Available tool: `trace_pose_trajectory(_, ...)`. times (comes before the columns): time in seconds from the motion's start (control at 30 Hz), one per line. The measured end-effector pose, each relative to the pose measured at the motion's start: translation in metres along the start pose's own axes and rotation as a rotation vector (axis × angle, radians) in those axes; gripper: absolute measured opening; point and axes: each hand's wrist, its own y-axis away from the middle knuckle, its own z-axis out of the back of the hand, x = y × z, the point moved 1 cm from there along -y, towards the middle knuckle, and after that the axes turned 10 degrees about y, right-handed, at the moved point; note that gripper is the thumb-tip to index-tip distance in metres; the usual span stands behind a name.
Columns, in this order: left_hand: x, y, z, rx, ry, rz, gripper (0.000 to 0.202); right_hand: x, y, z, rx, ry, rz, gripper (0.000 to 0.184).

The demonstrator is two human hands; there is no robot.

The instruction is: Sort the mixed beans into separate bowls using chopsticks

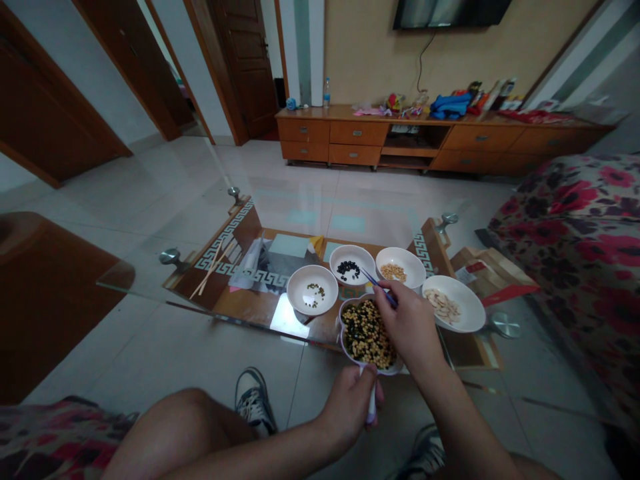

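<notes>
Head camera: your left hand [350, 403] is closed tight around the white handle [372, 412] of a bowl of mixed beans [342, 331]. The bowl sits just past the knuckles, over the near edge of the glass table [150, 293]. Your right hand [413, 327] hovers over the far right side of that bowl. Its fingers are pinched shut on a thin blue tool [373, 280], whose tip points away from you.

Just beyond the tip stands a white bowl of black beans [361, 256]. I cannot tell whether the tip touches its rim or carries a bean. To the right of that bowl, straight ahead of your right hand, is a bowl of yellow beans [413, 265]. A plate of pale seeds [467, 313] lies close on the hand's right. Left of the mixed beans, and apart from both hands, a bowl with only a few green beans [300, 287] rests on the glass.
</notes>
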Motion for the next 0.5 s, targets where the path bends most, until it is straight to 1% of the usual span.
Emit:
trace_pose_trajectory(0.13,-0.001,0.0,0.0,0.004,0.006,0.0,0.074,-0.001,-0.001,0.007,0.017,0.001,-0.029,0.026)
trace_pose_trajectory(0.27,-0.001,0.0,0.0,-0.01,0.014,0.004,0.074,-0.004,0.002,0.017,0.078,0.056,-0.054,0.027)
trace_pose_trajectory(0.4,0.0,-0.001,0.0,-0.003,0.015,0.0,0.074,-0.009,0.005,0.021,0.179,0.124,-0.068,0.027)
trace_pose_trajectory(0.5,-0.001,-0.001,0.0,0.0,0.02,-0.001,0.074,-0.012,0.007,0.021,0.293,0.18,-0.055,0.027)
